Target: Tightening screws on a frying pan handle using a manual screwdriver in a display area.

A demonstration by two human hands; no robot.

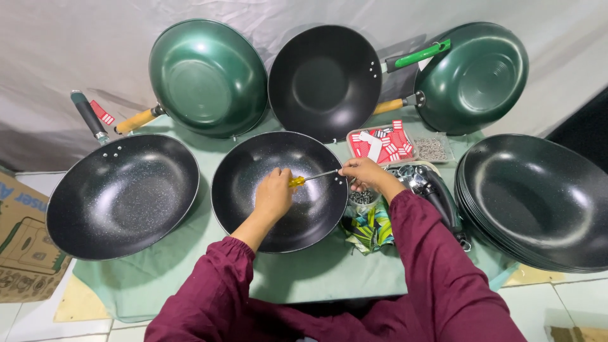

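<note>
**Screwdriver at the rim of the centre wok**

Left hand [273, 193] has its fingers wrapped shut around the yellow handle of a screwdriver [308, 178]. Long axis runs nearly level across the frame, slightly up to the right; tip points right, toward the rim of the centre black wok [253, 218]. Right hand [362, 173] sits at that rim, fingers pinched together at the tip end (can't tell what's between them, too small).

The wok lies open side up on a green cloth [316, 272] over the desk.

Packages and labels:
- shallow clear tray of red-and-white labels [382, 144], rectangular, just behind the right hand
- clear tray of small metal parts [432, 148] beside it, to the right
- brown cardboard box [22, 237], far left edge, on the floor
- red-and-white tag [102, 113] by a black handle, upper left
</note>
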